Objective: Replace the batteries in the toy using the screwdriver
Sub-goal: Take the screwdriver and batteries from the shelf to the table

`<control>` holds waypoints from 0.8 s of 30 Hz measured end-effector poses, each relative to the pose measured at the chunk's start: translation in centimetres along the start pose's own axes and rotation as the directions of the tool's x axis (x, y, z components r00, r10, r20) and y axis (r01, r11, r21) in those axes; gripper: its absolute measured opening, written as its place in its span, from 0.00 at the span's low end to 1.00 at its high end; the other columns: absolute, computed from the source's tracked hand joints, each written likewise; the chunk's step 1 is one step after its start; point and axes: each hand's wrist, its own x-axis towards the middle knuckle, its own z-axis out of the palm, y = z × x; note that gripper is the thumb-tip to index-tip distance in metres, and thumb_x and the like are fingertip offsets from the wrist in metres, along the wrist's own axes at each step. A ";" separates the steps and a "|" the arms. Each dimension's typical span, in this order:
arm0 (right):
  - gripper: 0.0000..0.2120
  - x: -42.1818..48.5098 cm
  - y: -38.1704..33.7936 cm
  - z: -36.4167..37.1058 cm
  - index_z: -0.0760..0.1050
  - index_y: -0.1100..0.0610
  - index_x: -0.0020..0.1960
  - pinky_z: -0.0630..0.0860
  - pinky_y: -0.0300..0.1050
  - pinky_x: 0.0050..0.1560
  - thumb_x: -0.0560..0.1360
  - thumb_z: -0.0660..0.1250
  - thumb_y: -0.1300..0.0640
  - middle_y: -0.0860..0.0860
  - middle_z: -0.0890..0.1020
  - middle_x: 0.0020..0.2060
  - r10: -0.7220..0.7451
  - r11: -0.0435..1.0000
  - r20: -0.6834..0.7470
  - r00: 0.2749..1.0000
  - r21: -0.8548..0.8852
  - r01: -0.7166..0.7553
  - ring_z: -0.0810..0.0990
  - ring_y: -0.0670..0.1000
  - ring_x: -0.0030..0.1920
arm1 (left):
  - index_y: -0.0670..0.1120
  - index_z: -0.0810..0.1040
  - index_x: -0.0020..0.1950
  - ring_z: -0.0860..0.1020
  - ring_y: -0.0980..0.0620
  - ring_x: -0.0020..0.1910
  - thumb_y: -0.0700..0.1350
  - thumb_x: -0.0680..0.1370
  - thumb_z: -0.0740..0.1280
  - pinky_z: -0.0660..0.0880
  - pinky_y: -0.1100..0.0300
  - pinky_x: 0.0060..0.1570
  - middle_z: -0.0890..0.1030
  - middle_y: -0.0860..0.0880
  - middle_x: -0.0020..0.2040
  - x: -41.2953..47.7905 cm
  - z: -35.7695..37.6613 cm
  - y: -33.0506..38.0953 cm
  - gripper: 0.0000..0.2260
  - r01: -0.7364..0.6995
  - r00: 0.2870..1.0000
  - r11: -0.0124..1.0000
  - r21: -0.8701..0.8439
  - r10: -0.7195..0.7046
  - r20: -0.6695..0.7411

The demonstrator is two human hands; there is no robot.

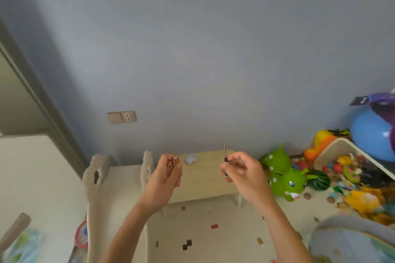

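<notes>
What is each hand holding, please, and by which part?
The left hand cups several orange batteries in its palm; the right hand pinches the screwdriver by its black handle, shaft pointing up.

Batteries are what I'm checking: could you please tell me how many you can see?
3 batteries, all bunched together in the left hand; the curled fingers may hide more.

Left hand (pixel 165 179) and right hand (pixel 245 175), bare forearms (pixel 128 226), slim wrists, fingers (pixel 235 159) possibly short-nailed, blurred
</notes>
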 end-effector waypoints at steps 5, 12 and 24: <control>0.07 11.6 1.6 2.1 0.78 0.57 0.46 0.83 0.53 0.38 0.78 0.71 0.67 0.59 0.86 0.40 0.028 1.000 0.154 0.988 0.005 -0.029 0.85 0.48 0.34 | 0.43 0.71 0.52 0.80 0.43 0.37 0.41 0.87 0.59 0.80 0.52 0.41 0.79 0.36 0.43 8.3 -0.8 -2.4 0.05 0.083 0.988 0.995 0.055 -0.075 -0.134; 0.05 25.3 8.5 7.8 0.78 0.57 0.47 0.84 0.65 0.42 0.77 0.72 0.65 0.59 0.87 0.38 0.088 0.996 0.224 0.971 -0.025 -0.084 0.85 0.62 0.36 | 0.46 0.74 0.54 0.83 0.39 0.45 0.41 0.86 0.60 0.84 0.43 0.48 0.84 0.41 0.40 21.3 -2.6 -10.5 0.04 0.178 0.968 0.977 0.115 -0.154 -0.196; 0.06 42.4 36.6 18.0 0.79 0.57 0.46 0.84 0.62 0.46 0.76 0.73 0.66 0.53 0.88 0.38 0.170 0.985 0.277 0.946 -0.083 -0.152 0.87 0.54 0.39 | 0.58 0.73 0.57 0.71 0.61 0.31 0.43 0.87 0.60 0.69 0.65 0.38 0.72 0.52 0.37 38.1 3.5 -39.8 0.09 0.280 0.959 0.913 0.296 -0.250 -0.137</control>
